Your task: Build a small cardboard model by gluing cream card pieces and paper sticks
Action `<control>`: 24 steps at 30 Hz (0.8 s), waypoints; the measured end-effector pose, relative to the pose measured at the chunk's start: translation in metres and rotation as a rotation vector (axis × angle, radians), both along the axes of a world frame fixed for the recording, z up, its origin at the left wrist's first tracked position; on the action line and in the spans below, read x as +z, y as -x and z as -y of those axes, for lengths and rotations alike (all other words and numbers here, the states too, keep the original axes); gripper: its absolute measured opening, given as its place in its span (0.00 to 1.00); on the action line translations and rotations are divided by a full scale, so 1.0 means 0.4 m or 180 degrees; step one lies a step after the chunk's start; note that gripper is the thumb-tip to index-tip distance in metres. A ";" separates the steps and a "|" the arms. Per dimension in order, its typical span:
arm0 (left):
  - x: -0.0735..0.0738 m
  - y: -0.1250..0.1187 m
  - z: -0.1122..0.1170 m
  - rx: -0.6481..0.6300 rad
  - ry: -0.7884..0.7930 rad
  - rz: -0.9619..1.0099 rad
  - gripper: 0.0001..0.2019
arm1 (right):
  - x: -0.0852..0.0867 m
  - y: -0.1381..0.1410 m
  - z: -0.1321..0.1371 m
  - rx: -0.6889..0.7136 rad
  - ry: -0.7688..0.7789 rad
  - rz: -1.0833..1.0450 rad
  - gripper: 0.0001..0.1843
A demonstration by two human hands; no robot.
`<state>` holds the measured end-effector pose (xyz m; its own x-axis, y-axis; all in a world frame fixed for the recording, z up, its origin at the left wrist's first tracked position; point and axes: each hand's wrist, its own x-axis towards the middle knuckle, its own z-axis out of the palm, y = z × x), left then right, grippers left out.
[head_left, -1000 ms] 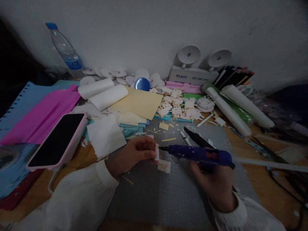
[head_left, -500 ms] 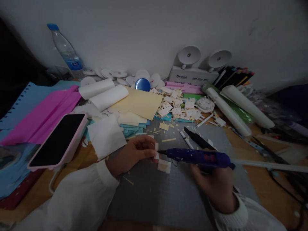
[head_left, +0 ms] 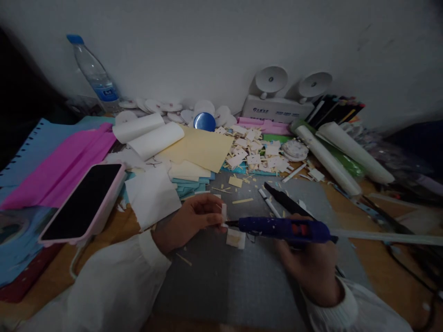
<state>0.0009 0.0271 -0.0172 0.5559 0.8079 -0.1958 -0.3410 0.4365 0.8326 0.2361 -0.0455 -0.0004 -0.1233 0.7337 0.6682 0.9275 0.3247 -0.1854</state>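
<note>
My left hand [head_left: 194,219] pinches a small white foam piece [head_left: 224,212] upright over the grey cutting mat [head_left: 238,281]. My right hand [head_left: 309,267] grips a blue hot glue gun [head_left: 284,229] held level, and its nozzle tip touches the lower edge of that piece. Another small white and tan piece [head_left: 236,238] lies on the mat just below the nozzle. Both of my sleeves are white.
A phone in a pink case [head_left: 83,200] lies at the left on pink paper [head_left: 62,166]. Behind are white paper rolls [head_left: 148,133], yellow sheets [head_left: 200,147], a heap of small cut pieces [head_left: 256,154], a water bottle [head_left: 93,74], long white tubes [head_left: 339,157] and a black knife [head_left: 285,200].
The glue gun's nozzle has crept left until it meets the foam piece. My left hand has barely moved.
</note>
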 end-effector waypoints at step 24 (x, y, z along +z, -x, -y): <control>0.003 0.007 0.000 -0.0065 -0.0055 -0.0180 0.15 | 0.004 -0.004 0.001 0.0065 0.0145 -0.0140 0.04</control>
<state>-0.0019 0.0273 -0.0160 0.5607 0.8000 -0.2134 -0.2845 0.4282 0.8578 0.2375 -0.0460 0.0013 -0.1099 0.7610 0.6394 0.9113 0.3339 -0.2408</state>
